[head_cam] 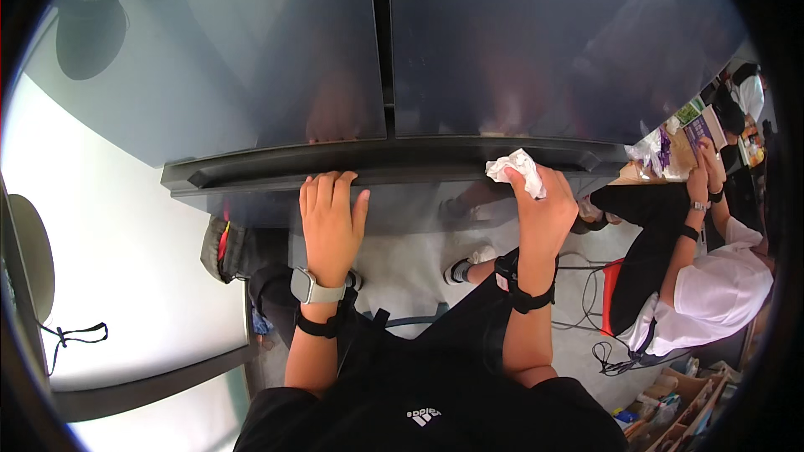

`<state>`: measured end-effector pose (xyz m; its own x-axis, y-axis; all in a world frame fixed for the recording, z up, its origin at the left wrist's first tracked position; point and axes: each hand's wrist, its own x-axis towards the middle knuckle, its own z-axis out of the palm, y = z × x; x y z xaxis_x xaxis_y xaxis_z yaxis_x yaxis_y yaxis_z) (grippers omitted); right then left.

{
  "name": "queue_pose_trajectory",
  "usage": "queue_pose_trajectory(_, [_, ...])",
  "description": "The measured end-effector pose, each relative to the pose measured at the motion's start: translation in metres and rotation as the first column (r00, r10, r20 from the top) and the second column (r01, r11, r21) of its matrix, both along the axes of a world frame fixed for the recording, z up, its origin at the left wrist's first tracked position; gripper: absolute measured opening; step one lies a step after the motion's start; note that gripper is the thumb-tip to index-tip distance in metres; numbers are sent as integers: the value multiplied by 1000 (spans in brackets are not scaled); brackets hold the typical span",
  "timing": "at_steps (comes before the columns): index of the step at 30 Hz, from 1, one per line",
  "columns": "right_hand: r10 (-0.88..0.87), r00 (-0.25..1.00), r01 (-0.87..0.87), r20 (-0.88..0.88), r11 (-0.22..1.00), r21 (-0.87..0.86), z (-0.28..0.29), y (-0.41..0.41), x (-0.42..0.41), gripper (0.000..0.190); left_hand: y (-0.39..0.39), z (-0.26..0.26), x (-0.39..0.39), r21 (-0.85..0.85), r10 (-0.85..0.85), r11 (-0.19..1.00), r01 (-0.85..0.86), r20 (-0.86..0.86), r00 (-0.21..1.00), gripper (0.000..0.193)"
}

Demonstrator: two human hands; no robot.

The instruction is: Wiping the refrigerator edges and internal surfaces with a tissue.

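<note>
In front of me is a large appliance, likely a refrigerator, with a glossy dark left door and a matching right door, split by a narrow vertical gap. Below them runs a black recessed handle ledge atop a lower glossy drawer front. Palm down, my left hand rests its fingertips on the ledge's front edge, holding nothing, thumb apart. A crumpled white tissue is pinched in my right hand, at the right part of the ledge. Whether the tissue touches the ledge is hard to tell.
Right of me a person in a white shirt sits on a red stool, hands near a cluttered surface. Loose black cables and cardboard boxes lie low right. A bright white panel stands left, beside a dark bag.
</note>
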<state>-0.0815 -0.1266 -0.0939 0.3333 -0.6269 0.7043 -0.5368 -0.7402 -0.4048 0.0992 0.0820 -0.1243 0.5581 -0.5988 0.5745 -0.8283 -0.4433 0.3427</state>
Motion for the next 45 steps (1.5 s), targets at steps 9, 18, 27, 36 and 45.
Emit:
queue_pose_trajectory(9, [-65, 972, 82, -226, 994, 68, 8, 5, 25, 35, -1, -6, 1, -75, 20, 997, -19, 15, 1000, 28])
queue_pose_trajectory(18, [314, 928, -314, -200, 949, 33, -1, 90, 124, 29, -6, -5, 7, -110, 12, 994, -6, 51, 999, 28])
queue_pose_trajectory(27, [307, 932, -317, -194, 948, -22, -9, 89, 100, 31, 0, -5, 4, -100, -16, 995, 21, 51, 999, 29])
queue_pose_trajectory(36, [-182, 980, 187, -80, 981, 59, -19, -19, -20, 42, 12, -1, -5, -51, -25, 998, 27, 38, 999, 32])
queue_pose_trajectory(45, [-61, 998, 59, -16, 993, -101, -35, 28, -35, 25, 48, -6, -41, -36, -89, 996, 85, -108, 990, 53])
